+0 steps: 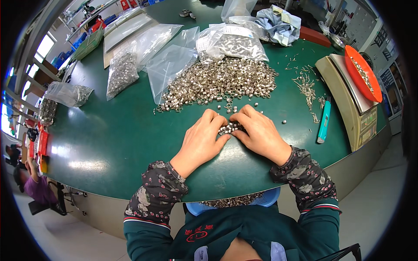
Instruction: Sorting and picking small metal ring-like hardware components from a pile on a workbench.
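A small cluster of short shiny metal rings (230, 127) lies on the green table between my hands. My left hand (201, 137) curls round its left side, thumb and fingertips against the rings. From the right, my right hand (262, 135) cups the same cluster, its fingers bent inward. The fingers partly hide the rings. Just beyond my hands spreads a large pile of similar metal rings (222, 80), with a few strays at its near edge. Below the table edge, at my lap, a blue plastic basket (273, 198) holds many more small metal pieces.
Right of the pile lie thin metal pins (306, 89) and a teal utility knife (324, 122). A beige scale (344, 104) carries an orange-red dish (373, 92). Clear bags of parts (124, 71) and a crumpled cloth (281, 26) sit farther back. Another person (40, 187) sits at far left.
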Motion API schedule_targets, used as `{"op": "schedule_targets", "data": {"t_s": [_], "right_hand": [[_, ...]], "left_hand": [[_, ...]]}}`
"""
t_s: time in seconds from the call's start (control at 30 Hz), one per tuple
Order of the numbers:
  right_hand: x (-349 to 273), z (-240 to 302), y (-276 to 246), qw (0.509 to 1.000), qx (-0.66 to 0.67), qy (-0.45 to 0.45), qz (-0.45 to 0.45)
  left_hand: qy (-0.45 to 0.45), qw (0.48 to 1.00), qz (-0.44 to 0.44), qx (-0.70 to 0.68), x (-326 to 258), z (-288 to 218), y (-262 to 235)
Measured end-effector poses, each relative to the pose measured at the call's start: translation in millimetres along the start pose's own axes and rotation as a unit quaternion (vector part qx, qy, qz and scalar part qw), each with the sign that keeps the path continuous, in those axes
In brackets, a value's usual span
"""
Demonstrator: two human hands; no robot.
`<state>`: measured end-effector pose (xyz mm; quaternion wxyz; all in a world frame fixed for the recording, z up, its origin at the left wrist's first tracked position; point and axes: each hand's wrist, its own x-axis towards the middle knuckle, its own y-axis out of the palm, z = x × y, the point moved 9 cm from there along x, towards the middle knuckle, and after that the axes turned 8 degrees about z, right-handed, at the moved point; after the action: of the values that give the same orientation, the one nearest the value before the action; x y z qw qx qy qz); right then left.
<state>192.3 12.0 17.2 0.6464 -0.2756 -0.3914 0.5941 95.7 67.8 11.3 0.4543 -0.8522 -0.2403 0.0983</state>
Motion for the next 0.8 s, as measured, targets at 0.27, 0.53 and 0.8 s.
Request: {"op": "schedule_targets", "data": {"t_s": [0.27, 0.53, 0.8], "right_hand": [[-5, -10, -1, 1.0, 0.028, -0.005, 0.002], [-5, 6, -2, 0.999, -0.026, 0.031, 0.007], [-9, 12, 0, 1.0, -0.004, -0.012, 0.014]], "left_hand": [[0.012, 1.0, -0.006, -0.004, -3, -1, -2], [0.013, 1.0, 0.008, -0.023, -5, -1, -2], [0.039, 0.998, 0.019, -0.045, -12, -4, -4]]}}
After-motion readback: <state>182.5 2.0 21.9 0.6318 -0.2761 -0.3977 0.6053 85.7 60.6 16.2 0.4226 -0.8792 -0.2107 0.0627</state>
